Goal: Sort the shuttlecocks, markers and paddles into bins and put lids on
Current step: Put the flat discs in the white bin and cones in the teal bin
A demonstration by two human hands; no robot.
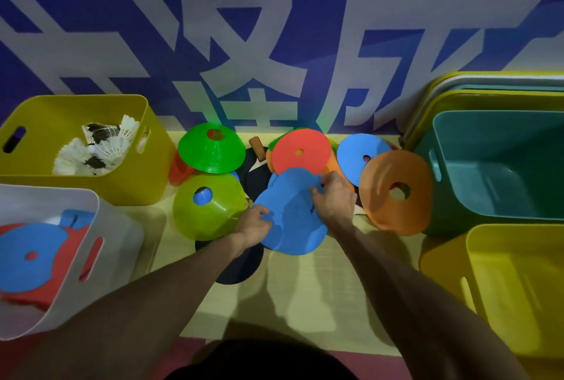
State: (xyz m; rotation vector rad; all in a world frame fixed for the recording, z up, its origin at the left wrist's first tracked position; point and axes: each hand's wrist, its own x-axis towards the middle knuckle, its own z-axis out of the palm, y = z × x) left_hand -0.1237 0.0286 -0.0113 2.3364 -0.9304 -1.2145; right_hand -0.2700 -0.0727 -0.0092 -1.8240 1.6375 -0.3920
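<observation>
Blue marker cones [293,211] at frame centre, left hand [254,225] pinching their lower-left rim, right hand [332,196] gripping the upper-right edge, loose marker pile [302,152] just behind, shuttlecocks [97,149] in yellow bin [76,185] upper left, markers in white bin [116,245] lower left, teal bin [500,166] right.

blue marker [293,214] held tilted over loose markers [210,147] and black paddles [236,266]; shuttlecocks [97,150] in yellow bin [137,178], more markers [27,254] in white bin [91,196].
</observation>
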